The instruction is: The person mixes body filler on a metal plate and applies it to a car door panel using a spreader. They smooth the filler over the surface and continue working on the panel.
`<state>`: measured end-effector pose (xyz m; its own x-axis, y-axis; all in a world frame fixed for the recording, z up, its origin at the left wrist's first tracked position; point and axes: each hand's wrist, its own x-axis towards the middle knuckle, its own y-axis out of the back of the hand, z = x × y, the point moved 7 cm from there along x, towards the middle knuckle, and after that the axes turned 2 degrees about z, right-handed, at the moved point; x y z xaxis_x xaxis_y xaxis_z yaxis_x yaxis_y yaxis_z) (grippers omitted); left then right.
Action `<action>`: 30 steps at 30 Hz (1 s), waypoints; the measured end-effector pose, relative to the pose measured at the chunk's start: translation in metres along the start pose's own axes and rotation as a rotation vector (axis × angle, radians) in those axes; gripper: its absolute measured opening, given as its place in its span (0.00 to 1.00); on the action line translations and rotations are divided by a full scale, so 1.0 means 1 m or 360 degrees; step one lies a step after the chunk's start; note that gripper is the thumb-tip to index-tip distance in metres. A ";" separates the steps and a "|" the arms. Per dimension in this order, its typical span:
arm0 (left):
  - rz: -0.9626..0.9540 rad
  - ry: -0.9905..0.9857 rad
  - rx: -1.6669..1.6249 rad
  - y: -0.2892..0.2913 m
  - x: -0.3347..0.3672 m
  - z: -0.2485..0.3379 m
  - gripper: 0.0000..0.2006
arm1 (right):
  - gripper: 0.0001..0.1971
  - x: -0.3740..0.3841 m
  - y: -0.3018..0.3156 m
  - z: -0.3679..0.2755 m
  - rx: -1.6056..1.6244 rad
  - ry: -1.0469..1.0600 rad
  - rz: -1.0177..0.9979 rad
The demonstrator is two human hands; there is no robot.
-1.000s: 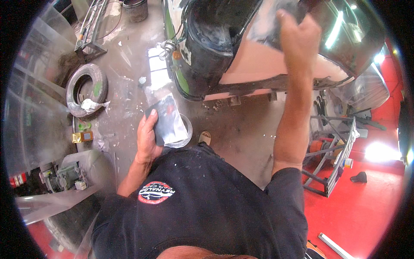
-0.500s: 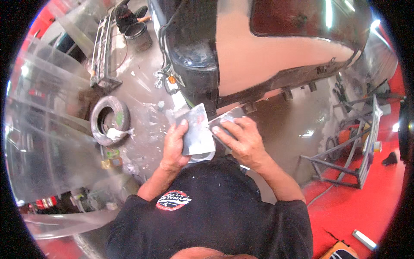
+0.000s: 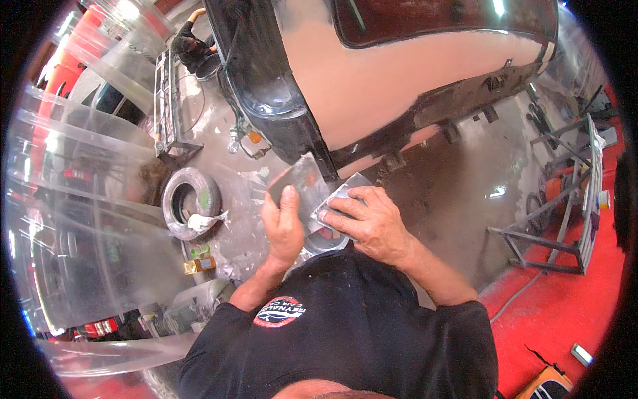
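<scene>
My left hand (image 3: 284,229) grips a flat grey plate (image 3: 307,174) with smears on its face, thumb on top. Closed on a flat, thin spreader (image 3: 357,180) is my right hand (image 3: 376,225). The spreader lies against or just over the plate's right edge; I cannot tell whether they touch. Below both, close to my shirt, a round, shiny rim (image 3: 325,241) shows in part. Straight ahead of my hands stands a car body (image 3: 359,100), black with a large matt pinkish-beige area on its side.
An old tyre (image 3: 173,206) with a white rag on it lies on the floor at left. Loose wiring with an orange lamp (image 3: 254,137) hangs at the car's corner. Metal frames stand at left and at right (image 3: 555,246). Another person (image 3: 193,50) crouches at far left. Plastic sheeting hangs at left.
My right hand has brought the spreader closer in, over the plate's right edge. The plate has turned and tilted in my left hand. The whole view has shifted, with the car further left.
</scene>
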<state>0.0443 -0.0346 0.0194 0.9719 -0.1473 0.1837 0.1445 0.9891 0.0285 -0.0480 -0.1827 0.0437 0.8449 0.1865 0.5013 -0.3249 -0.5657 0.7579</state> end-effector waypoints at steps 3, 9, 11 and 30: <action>0.0408 0.0039 -0.0008 0.029 0.003 -0.007 0.16 | 0.24 0.000 -0.001 -0.001 0.0093 0.0016 -0.0212; 0.0223 0.0514 -0.0503 0.021 0.001 -0.038 0.14 | 0.30 0.015 0.025 -0.034 0.0409 0.0179 0.0154; 0.0061 0.1005 -0.1004 0.005 -0.008 -0.066 0.14 | 0.29 0.013 0.016 -0.042 0.0458 0.0185 0.0094; -0.0110 -0.0052 0.0225 -0.008 0.003 -0.019 0.17 | 0.26 -0.029 -0.013 0.012 -0.0033 -0.0180 -0.0077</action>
<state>0.0491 -0.0430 0.0008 0.9537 -0.2173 0.2081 0.1810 0.9669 0.1800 -0.0631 -0.1904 0.0142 0.9019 0.1207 0.4147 -0.2903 -0.5415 0.7890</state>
